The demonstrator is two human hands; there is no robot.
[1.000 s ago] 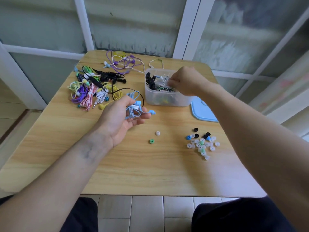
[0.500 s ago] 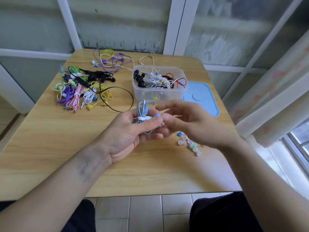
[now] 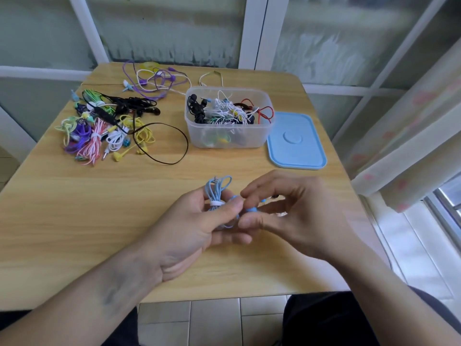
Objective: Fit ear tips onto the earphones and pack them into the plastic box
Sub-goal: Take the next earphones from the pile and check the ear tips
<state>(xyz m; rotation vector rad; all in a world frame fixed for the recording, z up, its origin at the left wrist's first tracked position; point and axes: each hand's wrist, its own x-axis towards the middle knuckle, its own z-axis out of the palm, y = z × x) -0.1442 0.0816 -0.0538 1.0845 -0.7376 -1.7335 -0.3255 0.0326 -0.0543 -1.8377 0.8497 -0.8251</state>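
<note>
Currently, I am seeing the left hand (image 3: pixel 199 226) gripping the coiled blue earphones (image 3: pixel 217 193) above the table (image 3: pixel 74 221), while the right hand (image 3: pixel 291 213) is pinching 1 blue earbud (image 3: pixel 252 210) beside it. Behind them, the plastic box (image 3: pixel 228 118) is sitting open, holding bundled earphones.

Bright, even daylight, strongest from the window (image 3: pixel 449 196) at right; frosted panes (image 3: pixel 174 28) behind glow softly. Faint soft shadows under both hands on the worktop (image 3: pixel 74 233). No harsh glare. Wide-angle bending at edges, frames curve. Right hand (image 3: pixel 294 213) fingertips slightly motion-blurred; overall mild softness.
</note>
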